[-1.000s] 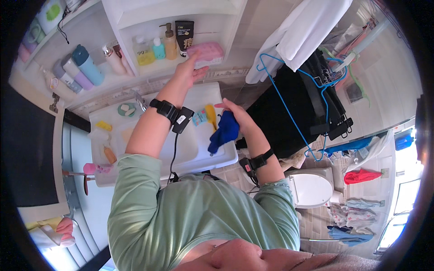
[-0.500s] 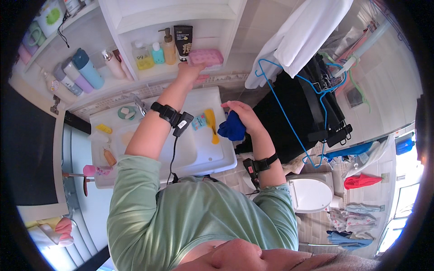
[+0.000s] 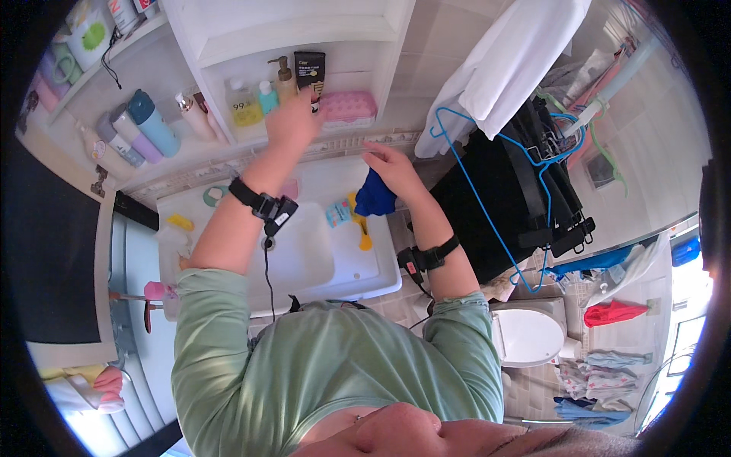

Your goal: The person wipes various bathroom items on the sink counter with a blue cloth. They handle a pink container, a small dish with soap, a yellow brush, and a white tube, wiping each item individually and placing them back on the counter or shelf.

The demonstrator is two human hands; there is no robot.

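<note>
My left hand [image 3: 292, 124] is raised to the shelf, its visible fingers apart at the lower end of a black squeeze tube [image 3: 310, 68]. It partly covers the tube and an amber pump bottle [image 3: 285, 85]. Whether the fingertips touch the tube is hard to make out. Just right of it sits a pink lidded box [image 3: 349, 107]. My right hand [image 3: 392, 171] grips a dark blue cloth [image 3: 375, 196], which hangs over the right side of the white sink [image 3: 304, 263]. Beneath the cloth, a yellow utensil [image 3: 365, 240] lies beside a light blue packet [image 3: 338, 214].
A turquoise-capped bottle [image 3: 268, 99] and a yellow liquid bottle [image 3: 245, 112] stand left of my left hand. A blue hanger [image 3: 487, 206] and black garments [image 3: 472, 217] hang at right, below a white towel [image 3: 510, 68]. The toilet [image 3: 529, 335] is farther right.
My left hand has shifted left, from the pink box to the black tube and pump bottle. My right hand has moved up and slightly left with the blue cloth.
</note>
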